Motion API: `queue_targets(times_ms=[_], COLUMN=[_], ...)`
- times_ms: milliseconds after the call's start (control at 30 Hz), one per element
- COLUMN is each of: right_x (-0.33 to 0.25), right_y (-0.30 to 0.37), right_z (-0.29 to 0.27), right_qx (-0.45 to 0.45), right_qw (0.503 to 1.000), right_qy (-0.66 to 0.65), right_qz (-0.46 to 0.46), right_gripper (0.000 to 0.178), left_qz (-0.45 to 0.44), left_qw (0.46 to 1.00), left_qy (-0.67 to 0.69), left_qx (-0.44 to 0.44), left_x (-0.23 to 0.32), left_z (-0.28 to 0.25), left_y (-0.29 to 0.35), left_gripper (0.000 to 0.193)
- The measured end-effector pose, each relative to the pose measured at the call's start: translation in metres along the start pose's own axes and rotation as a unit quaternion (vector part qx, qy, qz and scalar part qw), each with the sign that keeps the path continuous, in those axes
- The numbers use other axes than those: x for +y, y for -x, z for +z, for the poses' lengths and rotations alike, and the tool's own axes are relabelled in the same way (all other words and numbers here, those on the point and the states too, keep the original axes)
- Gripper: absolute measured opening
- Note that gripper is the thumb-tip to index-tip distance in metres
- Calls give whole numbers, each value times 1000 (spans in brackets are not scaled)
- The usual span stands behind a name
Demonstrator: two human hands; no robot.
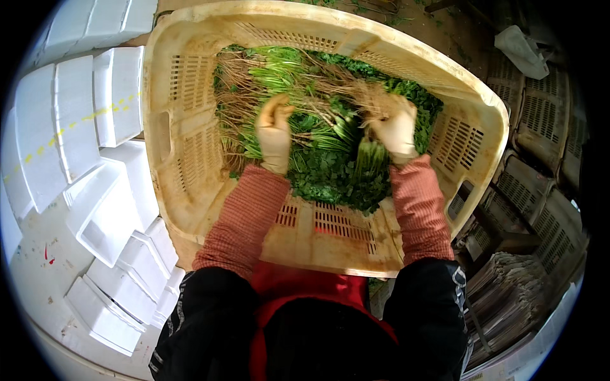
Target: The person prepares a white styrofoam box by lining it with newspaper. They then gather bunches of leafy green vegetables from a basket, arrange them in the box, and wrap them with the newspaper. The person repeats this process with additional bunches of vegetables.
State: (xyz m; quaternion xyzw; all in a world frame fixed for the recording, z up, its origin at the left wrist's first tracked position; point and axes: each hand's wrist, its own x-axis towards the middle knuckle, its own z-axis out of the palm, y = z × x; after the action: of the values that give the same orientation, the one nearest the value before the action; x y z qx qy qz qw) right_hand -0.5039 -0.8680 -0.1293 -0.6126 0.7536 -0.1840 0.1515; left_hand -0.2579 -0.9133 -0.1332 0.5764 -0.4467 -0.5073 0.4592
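Note:
A large yellowed plastic crate (321,238) with slotted walls stands before me. Inside lie green coriander bunches (318,174), leaves toward me in the middle and pale stems and thin brown roots spread at the left and far side. My right hand (395,127), in a pale glove, is closed round a coriander bunch (370,159), roots up, stems and leaves hanging down; motion blurs it a little. My left hand (274,133), also gloved, hovers over the stems at left. Its fingers are loosely bent and apart, with nothing seen in them.
White foam boxes (105,203) are stacked along the left. On the right stand grey-brown slotted crates (540,114), with a white plastic bag (522,51) above them. A thick pile of papers or flattened sheets (508,298) lies at the lower right. Plant scraps (381,6) litter the floor beyond.

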Motion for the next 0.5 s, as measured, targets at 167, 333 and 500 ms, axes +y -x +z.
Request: queue_targets(times_ms=[167, 333, 500], right_x=[26, 13, -1], right_y=[11, 10, -1], right_z=[-33, -32, -25], right_qx=[24, 38, 3], right_qw=[996, 996, 990], right_qy=[-82, -80, -72], right_qz=[29, -30, -119], right_gripper=[42, 37, 36], left_qz=[-79, -284, -150], left_qw=[989, 947, 909], left_qy=[18, 98, 282], left_qx=[-122, -113, -269], left_x=[-11, -34, -50], left_z=[7, 73, 111], left_y=[13, 14, -10], left_gripper=[17, 75, 62])
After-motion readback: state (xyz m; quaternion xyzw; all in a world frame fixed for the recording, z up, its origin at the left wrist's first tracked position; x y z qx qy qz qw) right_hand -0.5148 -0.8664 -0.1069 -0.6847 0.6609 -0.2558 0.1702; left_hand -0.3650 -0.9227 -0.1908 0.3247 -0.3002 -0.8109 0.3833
